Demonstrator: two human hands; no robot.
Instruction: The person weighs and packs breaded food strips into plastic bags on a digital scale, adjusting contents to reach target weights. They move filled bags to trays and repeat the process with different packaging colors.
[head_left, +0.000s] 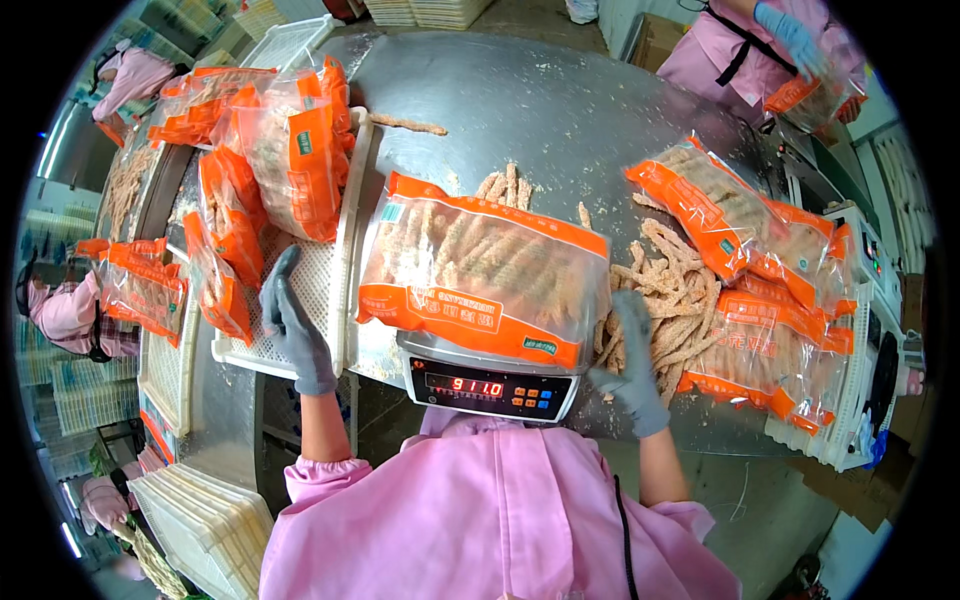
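Note:
A clear plastic bag with orange bands (480, 274), full of breaded food sticks, lies across a digital scale (491, 390). Red digits are lit on the scale's display. My left hand (300, 330), in a grey glove, is raised over the white perforated tray (304, 274) on the left, thumb apart and nothing held. Just off the right end of the bag is my grey-gloved right hand (636, 367), holding nothing, its thumb pointing toward the scale. Beside it lies a heap of loose breaded sticks (679, 300).
Several filled bags (296, 165) crowd the left tray. More filled bags (772, 330) are piled at right near another white tray (810, 442). Crumbs dot the steel table (480, 90). A co-worker (720, 60) handles a bag at upper right. Stacked trays (202, 525) stand lower left.

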